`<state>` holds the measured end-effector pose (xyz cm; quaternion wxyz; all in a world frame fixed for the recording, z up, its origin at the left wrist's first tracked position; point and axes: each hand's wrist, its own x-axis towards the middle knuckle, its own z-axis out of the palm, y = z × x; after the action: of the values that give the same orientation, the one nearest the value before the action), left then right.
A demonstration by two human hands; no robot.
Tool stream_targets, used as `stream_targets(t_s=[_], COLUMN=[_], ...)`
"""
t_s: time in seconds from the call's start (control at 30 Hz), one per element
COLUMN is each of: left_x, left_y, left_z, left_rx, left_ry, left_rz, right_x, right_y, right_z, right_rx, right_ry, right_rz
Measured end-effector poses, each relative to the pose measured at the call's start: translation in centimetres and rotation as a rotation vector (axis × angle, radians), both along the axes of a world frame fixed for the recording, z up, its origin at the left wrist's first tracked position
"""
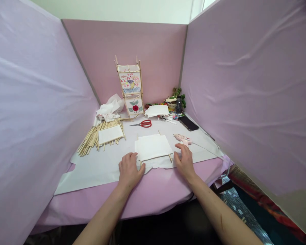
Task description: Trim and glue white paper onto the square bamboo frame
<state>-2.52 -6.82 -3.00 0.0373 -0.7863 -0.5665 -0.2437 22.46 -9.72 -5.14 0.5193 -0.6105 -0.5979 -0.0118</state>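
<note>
A white paper sheet [153, 146] lies in front of me over a frame of thin wooden sticks, whose ends poke out at its corners. My left hand [130, 168] rests at its near left corner, thumb spread from the curved fingers; whether it touches the stick end there I cannot tell. On the other side, my right hand [185, 160] is beside the near right corner, thumb and fingers apart, holding nothing. Just beyond its fingertips lies a pink glue gun [183, 139] with a white cord.
Left, a small paper-covered stick frame [111, 134] lies on a pile of sticks [88, 143]. Red-handled scissors [146, 123], a phone [188, 123], stacked paper [156, 111] and crumpled tissue [112, 107] lie farther back. A decorated stick tower [130, 85] stands near the back panel.
</note>
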Motion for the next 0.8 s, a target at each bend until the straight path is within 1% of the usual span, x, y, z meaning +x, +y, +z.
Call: stream_targets(t_s=[0.07, 0.13, 0.23, 0.33, 0.43, 0.53, 0.6, 0.7, 0.8], left_x=[-0.1, -0.4, -1.0, -1.9, -3.2, -4.9, -5.9, -6.7, -6.1], left_y=[-0.1, -0.1, 0.1, 0.7, 2.1, 4.8, 7.5, 12.1, 16.5], left_z=[0.2, 0.5, 1.0, 1.4, 2.1, 3.1, 3.9, 5.1, 6.3], left_rx=[0.009, 0.016, 0.003, -0.036, -0.110, -0.169, -0.165, -0.167, -0.214], left_ry=[0.016, 0.052, 0.150, 0.259, 0.328, 0.302, 0.289, 0.343, 0.400], left_rz=[0.040, 0.106, 0.170, 0.172, 0.157, 0.136, 0.075, -0.091, -0.233], right_x=[0.0, 0.0, -0.1, -0.1, 0.0, 0.0, 0.0, 0.0, 0.1], right_y=[0.0, -0.1, -0.1, -0.1, -0.1, -0.1, 0.0, -0.2, -0.6], right_z=[0.0, 0.0, 0.1, 0.2, 0.2, 0.2, 0.3, 0.5, 0.9], right_rx=[0.004, 0.005, -0.008, -0.013, -0.009, -0.006, -0.007, -0.005, 0.013], right_ry=[-0.001, 0.000, 0.004, 0.005, 0.010, 0.021, 0.025, 0.027, 0.033], right_rz=[0.005, 0.007, 0.001, 0.003, 0.004, -0.007, -0.011, -0.006, 0.001])
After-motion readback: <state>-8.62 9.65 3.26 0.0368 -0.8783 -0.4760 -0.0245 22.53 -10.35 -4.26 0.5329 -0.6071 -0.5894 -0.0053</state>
